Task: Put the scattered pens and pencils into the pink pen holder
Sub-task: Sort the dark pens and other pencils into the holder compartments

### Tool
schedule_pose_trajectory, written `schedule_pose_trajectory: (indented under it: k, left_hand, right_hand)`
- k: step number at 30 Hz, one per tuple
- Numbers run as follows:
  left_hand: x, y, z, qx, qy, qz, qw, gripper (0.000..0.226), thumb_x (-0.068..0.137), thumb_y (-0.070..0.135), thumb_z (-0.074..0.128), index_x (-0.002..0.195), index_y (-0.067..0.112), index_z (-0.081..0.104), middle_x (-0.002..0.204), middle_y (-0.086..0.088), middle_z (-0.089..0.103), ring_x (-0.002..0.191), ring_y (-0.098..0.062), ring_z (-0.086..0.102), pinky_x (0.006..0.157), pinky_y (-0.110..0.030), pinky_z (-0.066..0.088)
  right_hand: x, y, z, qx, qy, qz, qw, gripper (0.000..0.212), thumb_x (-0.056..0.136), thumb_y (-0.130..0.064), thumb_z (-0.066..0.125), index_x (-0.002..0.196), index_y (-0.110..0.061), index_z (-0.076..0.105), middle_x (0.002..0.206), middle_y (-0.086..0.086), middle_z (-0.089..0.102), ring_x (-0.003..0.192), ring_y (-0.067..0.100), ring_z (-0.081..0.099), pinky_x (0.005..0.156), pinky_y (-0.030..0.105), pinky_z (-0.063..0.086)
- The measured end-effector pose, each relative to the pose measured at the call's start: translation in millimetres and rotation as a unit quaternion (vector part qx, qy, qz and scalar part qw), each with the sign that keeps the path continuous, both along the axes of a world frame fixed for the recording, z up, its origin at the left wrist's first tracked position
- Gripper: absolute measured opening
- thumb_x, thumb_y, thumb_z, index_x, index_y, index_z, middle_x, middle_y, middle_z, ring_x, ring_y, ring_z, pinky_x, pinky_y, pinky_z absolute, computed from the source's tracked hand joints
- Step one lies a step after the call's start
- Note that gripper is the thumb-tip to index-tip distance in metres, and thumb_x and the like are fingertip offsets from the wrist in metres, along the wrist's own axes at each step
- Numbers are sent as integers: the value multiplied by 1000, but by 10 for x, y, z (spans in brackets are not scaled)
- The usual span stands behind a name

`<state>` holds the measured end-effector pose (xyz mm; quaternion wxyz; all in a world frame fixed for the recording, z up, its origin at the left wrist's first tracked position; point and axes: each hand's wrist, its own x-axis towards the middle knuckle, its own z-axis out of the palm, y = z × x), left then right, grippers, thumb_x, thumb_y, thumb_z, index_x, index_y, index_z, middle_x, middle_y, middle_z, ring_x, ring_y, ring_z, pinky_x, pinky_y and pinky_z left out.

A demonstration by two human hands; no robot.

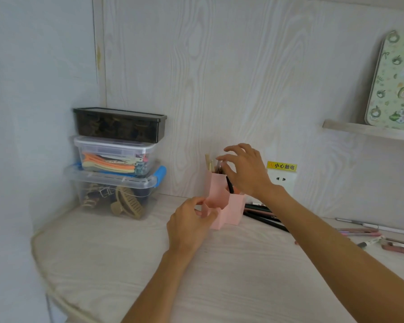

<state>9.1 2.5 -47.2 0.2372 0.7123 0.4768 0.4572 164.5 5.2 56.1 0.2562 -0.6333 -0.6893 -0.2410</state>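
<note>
A pink pen holder [219, 201], made up of joined compartments of differing height, is shown standing on the pale wood-grain surface [126, 264] close to the back wall. The lowest front compartment is gripped at its rim by the left hand [189, 226], with the thumb and fingers curled round the pink wall. The right hand [245, 173] is held above the tallest rear compartment, where the top of a dark pen [218, 165] is pinched between thumb and fingertips; the pen's lower part is inside the compartment. Pale pencils [209, 163] are seen standing upright in the same compartment, and a black pen [229, 185] is seen leaning in a neighbouring one. Just to the right of the holder, a group of dark pencils [264, 216] is seen lying flat on the surface, partly hidden by the right forearm. Further right, pink and white pens [362, 230] are scattered near the edge of the view. To the left, three lidded plastic boxes [117, 159] are stacked in the corner, with hair clips visible inside. A wall socket [281, 180] with a yellow warning label is fixed behind the right hand, and a patterned board [394, 85] is propped on a shelf [359, 130] at upper right.
</note>
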Motion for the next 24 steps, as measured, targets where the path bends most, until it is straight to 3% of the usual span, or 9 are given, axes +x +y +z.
schedule_pose_trajectory:
  k: [5, 7, 10, 13, 17, 21, 24]
  left_hand:
    - [6, 0, -5, 10, 17, 2, 1000, 51, 77, 56, 63, 121, 31, 56, 118, 11, 63, 97, -7, 60, 81, -27, 50]
    - [5, -15, -7, 21, 34, 4, 999, 51, 79, 56, 61, 123, 30, 54, 120, 11, 61, 99, -7, 59, 80, -25, 48]
    - [12, -12, -24, 33, 47, 11, 998, 48, 80, 57, 59, 120, 31, 54, 118, 11, 61, 89, -3, 54, 75, -24, 46]
    - [30, -4, -26, 37, 56, 9, 998, 45, 80, 60, 58, 115, 33, 55, 114, 13, 61, 84, -1, 53, 72, -26, 45]
    - [68, -22, -6, 44, 62, 15, 997, 41, 78, 61, 58, 107, 32, 56, 110, 14, 60, 83, -3, 56, 70, -28, 46]
    - [113, -25, -12, 59, 73, 39, 995, 38, 76, 63, 59, 99, 33, 55, 104, 13, 61, 83, -5, 55, 66, -26, 43]
    - [149, -45, 8, 89, 88, 75, 989, 48, 76, 55, 66, 113, 28, 54, 113, 7, 57, 98, -13, 55, 72, -31, 47]
  right_hand:
    - [155, -85, 74, -76, -15, 0, 997, 39, 97, -39, 32, 133, -33, 47, 147, -4, 37, 139, 23, 22, 113, 39, 13]
    - [278, -194, 94, -58, 39, 13, 997, 44, 96, -43, 31, 137, -32, 40, 144, -3, 42, 137, 22, 28, 112, 39, 19]
    - [609, -419, -100, -18, 176, -2, 984, 39, 98, -35, 37, 133, -22, 47, 133, 0, 53, 130, 22, 37, 106, 34, 28]
    - [949, -641, -529, -74, 224, -91, 967, 39, 96, -35, 40, 130, -18, 50, 132, 3, 54, 128, 23, 42, 105, 37, 34]
    - [1135, -827, -1092, -230, 174, -122, 950, 48, 94, -43, 40, 139, -25, 38, 147, -3, 38, 136, 19, 33, 112, 40, 28]
    - [1118, -904, -1086, -183, 165, -76, 966, 35, 92, -30, 50, 126, -28, 53, 140, -4, 46, 129, 18, 40, 106, 34, 34]
    - [1119, -940, -1038, -174, 163, -69, 969, 30, 88, -27, 56, 118, -29, 60, 129, 0, 50, 123, 18, 40, 101, 31, 33]
